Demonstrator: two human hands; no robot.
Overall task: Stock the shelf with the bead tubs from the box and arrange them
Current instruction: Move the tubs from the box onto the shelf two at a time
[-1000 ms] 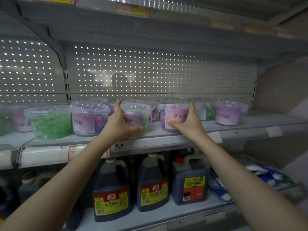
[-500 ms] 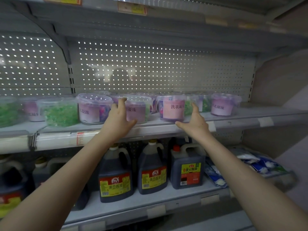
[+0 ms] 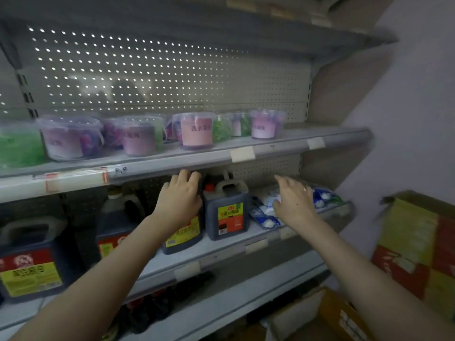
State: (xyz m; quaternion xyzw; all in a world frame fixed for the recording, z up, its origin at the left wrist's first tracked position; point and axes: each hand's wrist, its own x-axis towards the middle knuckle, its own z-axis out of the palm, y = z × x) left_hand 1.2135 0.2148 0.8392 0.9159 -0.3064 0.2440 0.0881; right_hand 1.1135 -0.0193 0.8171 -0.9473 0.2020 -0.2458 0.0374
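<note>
Several clear bead tubs with pink labels stand in a row on the grey shelf; one pink-labelled tub is near the middle, another ends the row at the right, and green-filled tubs sit at the left. My left hand hangs below the shelf edge in front of the dark bottles, fingers loosely curled, holding nothing. My right hand is also below the shelf, fingers spread, empty. An open cardboard box sits low at the right; its inside is hidden.
Dark soy sauce jugs with red and yellow labels fill the lower shelf, with blue-white packets to their right. A red and yellow carton stands at the right by the wall. A perforated back panel rises behind the tubs.
Both hands have let go of the tubs and dropped below the shelf edge. The view has swung right and down, bringing the cartons at the right into sight.
</note>
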